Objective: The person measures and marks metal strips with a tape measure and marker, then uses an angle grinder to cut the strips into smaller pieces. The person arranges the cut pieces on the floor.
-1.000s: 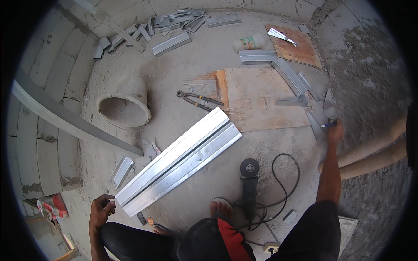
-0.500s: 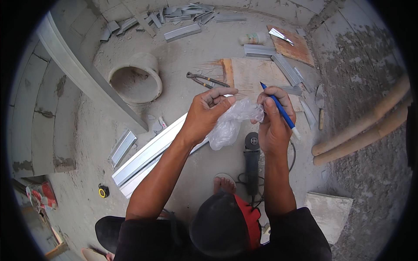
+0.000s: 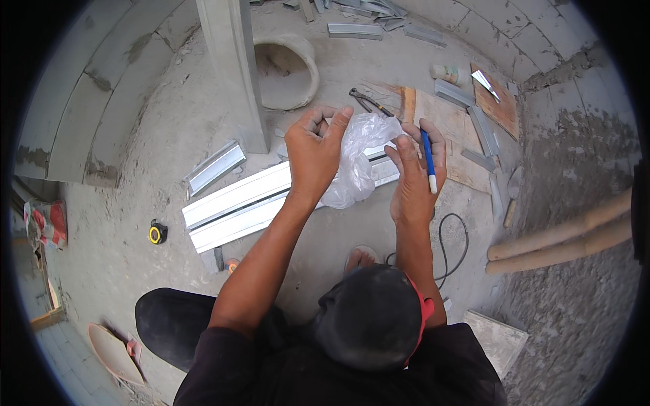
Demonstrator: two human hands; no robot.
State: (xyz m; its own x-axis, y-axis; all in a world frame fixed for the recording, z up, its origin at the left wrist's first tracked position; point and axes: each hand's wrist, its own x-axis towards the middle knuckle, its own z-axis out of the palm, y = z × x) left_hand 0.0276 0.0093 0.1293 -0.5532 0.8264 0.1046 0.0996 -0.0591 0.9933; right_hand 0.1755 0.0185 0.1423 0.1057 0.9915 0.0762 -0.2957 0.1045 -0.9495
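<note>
My left hand [image 3: 317,150] is closed, its thumb and forefinger tips together; what lies between them, if anything, is too small to make out. A crumpled clear plastic bag [image 3: 355,166] hangs beside and partly behind that hand and reaches across to my right hand [image 3: 418,169]. The right fingers are closed on the bag's edge, with a blue pen [image 3: 428,155] with a white end tucked between them. Beneath the hands, shiny metal channels [image 3: 237,210] lie side by side on the dusty floor.
An upright metal post [image 3: 233,74] stands before a round tub [image 3: 298,74]. Beyond the hands lie pincers [image 3: 369,100] and a wooden board [image 3: 440,108] with metal offcuts. A tape measure [image 3: 158,233] is at left, a black cable [image 3: 464,237] by my right forearm, two poles [image 3: 562,233] at right.
My view has turned left, so the floor objects appear shifted right. The left thumb and forefinger tips have come together. The pen now stands more upright in the right hand; the bag stays between the hands.
</note>
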